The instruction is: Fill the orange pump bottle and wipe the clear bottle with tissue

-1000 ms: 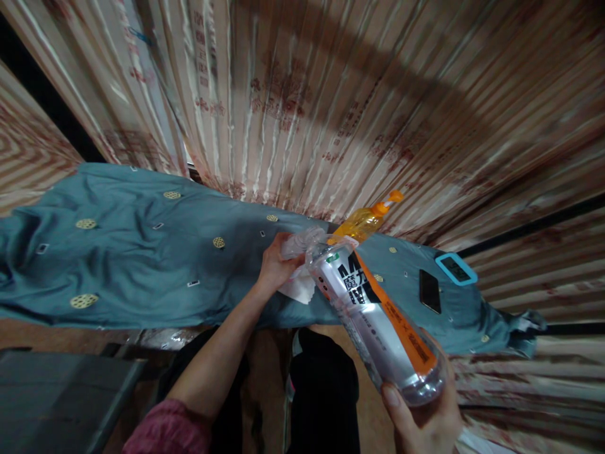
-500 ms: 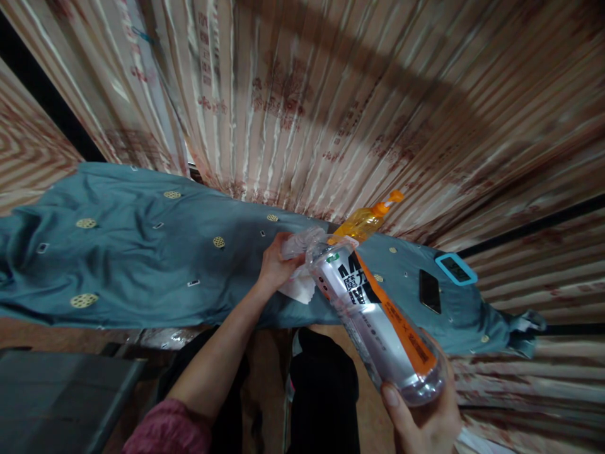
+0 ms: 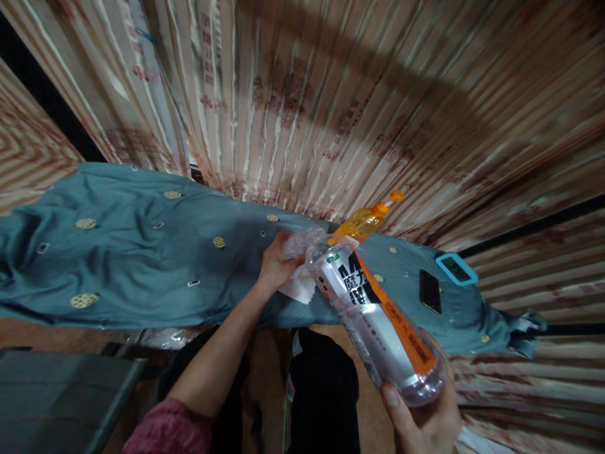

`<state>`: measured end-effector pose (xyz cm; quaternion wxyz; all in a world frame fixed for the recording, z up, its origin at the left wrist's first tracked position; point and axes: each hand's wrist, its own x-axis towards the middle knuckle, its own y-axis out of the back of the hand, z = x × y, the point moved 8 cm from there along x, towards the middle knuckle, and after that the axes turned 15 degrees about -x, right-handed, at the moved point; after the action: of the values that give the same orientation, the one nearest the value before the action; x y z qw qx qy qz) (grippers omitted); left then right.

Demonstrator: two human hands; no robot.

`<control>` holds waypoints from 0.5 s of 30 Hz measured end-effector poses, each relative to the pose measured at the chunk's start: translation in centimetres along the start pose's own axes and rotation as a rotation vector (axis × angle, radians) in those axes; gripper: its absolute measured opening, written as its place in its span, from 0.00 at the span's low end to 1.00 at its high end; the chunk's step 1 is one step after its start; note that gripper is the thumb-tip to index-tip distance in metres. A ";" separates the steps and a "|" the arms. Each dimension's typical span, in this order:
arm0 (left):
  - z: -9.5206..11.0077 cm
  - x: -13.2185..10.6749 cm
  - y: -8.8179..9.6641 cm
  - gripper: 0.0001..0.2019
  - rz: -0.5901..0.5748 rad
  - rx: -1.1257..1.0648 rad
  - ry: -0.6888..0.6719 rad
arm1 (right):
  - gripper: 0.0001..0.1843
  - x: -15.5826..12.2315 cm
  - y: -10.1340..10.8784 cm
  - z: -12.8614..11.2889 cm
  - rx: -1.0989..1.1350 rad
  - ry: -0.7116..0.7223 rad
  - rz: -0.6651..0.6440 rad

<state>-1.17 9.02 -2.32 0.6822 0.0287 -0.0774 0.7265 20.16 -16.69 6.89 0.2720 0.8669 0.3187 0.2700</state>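
Observation:
A clear plastic bottle (image 3: pixel 373 321) with a silver, black and orange label is held tilted, its neck toward the upper left. My right hand (image 3: pixel 430 416) grips it around the base, thumb on the near side. At the neck end, my left hand (image 3: pixel 278 261) is closed on a white tissue (image 3: pixel 302 287), which is pressed about the bottle's mouth. The tissue hides the mouth, and part of it hangs below. Just behind the bottle's shoulder stands a yellow pump bottle (image 3: pixel 362 224) with an orange pump head, its lower part covered from view.
A teal patterned cloth (image 3: pixel 142 252) covers the long narrow table. To the right lie a black phone (image 3: pixel 430 291) and a blue-framed digital clock (image 3: pixel 456 269). Striped curtains (image 3: pixel 293 94) hang behind. A grey flat-topped stool or board (image 3: pixel 57 397) is at the lower left.

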 end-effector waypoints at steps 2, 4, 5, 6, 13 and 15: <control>-0.1 0.0 0.0 0.22 0.003 -0.006 0.003 | 0.56 0.0 0.1 0.1 0.003 0.001 0.007; -0.2 0.0 0.0 0.22 0.004 -0.020 0.005 | 0.55 0.0 0.0 0.2 0.001 0.006 0.003; -0.2 0.0 0.0 0.22 0.004 -0.027 0.007 | 0.55 -0.1 0.0 0.2 0.000 0.010 -0.005; -0.2 0.0 0.0 0.22 0.002 -0.032 0.007 | 0.55 -0.1 -0.1 0.3 0.003 0.011 -0.014; -0.1 0.0 0.0 0.22 0.003 -0.014 0.005 | 0.56 0.0 -0.1 0.4 0.007 0.016 -0.021; -0.1 0.0 0.0 0.22 0.002 -0.010 0.007 | 0.56 0.0 0.0 0.4 -0.001 0.018 -0.015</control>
<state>-1.15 9.04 -2.38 0.6819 0.0226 -0.0786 0.7269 20.38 -16.78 6.59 0.2714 0.8619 0.3277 0.2759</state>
